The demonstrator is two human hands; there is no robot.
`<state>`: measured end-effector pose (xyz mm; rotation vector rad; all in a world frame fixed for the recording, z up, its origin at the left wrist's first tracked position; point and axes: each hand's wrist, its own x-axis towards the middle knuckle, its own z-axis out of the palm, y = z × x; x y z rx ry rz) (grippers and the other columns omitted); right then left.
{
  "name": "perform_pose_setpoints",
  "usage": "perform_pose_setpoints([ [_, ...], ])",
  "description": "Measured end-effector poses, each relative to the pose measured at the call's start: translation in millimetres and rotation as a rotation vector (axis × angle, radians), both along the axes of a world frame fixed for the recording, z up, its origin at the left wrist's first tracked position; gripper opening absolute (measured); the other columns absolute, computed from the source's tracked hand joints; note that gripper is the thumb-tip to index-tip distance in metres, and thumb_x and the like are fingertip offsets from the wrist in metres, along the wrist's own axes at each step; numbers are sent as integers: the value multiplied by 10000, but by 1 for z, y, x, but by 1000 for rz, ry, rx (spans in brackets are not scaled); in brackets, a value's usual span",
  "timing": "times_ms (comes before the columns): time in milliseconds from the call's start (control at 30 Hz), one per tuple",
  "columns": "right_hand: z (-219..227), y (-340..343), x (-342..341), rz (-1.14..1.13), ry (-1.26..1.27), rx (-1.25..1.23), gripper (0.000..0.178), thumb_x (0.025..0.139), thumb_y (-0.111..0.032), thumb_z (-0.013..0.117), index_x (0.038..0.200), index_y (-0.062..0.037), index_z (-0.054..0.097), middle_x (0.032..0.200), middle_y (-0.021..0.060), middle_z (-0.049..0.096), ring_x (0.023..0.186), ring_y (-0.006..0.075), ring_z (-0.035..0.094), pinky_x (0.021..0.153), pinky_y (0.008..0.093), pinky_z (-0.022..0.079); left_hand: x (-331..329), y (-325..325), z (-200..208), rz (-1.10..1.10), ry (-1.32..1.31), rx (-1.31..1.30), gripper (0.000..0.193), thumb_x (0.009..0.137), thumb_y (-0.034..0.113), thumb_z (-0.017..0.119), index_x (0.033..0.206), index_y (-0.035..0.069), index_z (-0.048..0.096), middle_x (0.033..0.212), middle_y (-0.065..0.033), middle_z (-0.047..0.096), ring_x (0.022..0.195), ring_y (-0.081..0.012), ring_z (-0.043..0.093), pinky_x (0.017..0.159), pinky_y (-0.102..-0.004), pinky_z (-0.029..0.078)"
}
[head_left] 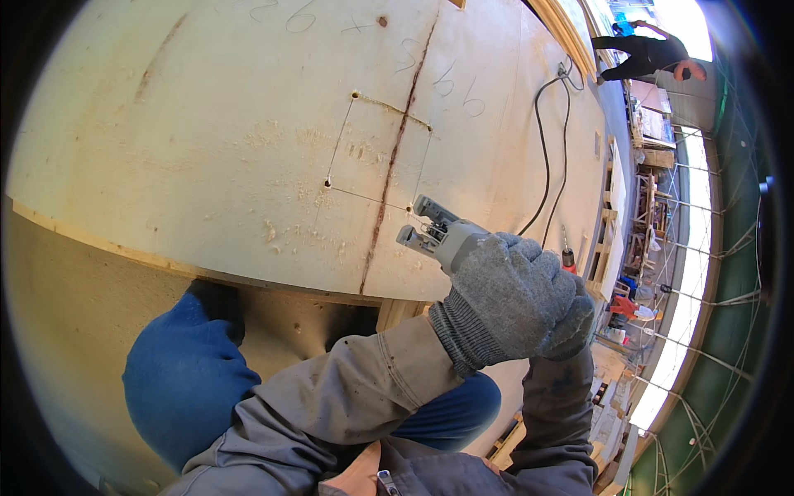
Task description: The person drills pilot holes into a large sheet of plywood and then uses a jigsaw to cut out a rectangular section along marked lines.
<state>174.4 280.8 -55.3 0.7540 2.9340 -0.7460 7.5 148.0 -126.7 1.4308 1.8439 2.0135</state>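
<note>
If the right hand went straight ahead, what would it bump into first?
Probably the red tool with the thin shaft, just beyond the right hand; depth is unclear, so it might pass over.

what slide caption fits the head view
Gloved left hand gripping a grey power tool near an outlined rectangle on a wooden panel.

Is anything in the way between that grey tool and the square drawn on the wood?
Nothing solid that I can see. The grey power tool has its forked end right by the square's nearest corner hole. Only loose sawdust is scattered around there, and the dark cord lies off to the right.
</note>
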Motion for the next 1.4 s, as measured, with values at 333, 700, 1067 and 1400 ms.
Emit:
perform_pose_setpoints([
  [333, -18, 27, 20, -124, -40, -132, 616, 822, -291, 881, 1258, 22, 578, 1138, 142, 711, 1016, 214, 698, 870, 361, 567, -7, 15, -6, 75, -9, 85, 387, 908, 427, 692, 727, 88, 648, 659, -96, 597, 612, -278, 614, 570, -448, 466],
  [700, -19, 29, -25, 104, -107, 76, 558, 799, -223, 864, 1221, 16, 589, 1054, 128, 721, 951, 207, 706, 820, 354, 567, -18, 21, -20, 132, -89, 80, 394, 927, 440, 682, 709, 113, 652, 628, -80, 572, 589, -272, 596, 559, -466, 437],
  [1067, -25, 36, -49, 20, -186, 28, 481, 810, -224, 854, 1166, 18, 639, 1040, 131, 731, 944, 222, 718, 817, 354, 574, -28, 21, -27, 35, -142, -136, 390, 921, 501, 668, 823, 127, 723, 757, -92, 648, 724, -273, 654, 653, -457, 494],
  [1400, -37, 32, -55, -372, 75, -404, 391, 864, -145, 808, 1169, 32, 639, 1040, 113, 724, 941, 192, 706, 799, 342, 577, -30, 28, -31, 107, -211, -50, 423, 926, 488, 677, 735, 111, 681, 699, -95, 599, 665, -274, 625, 629, -452, 480],
])
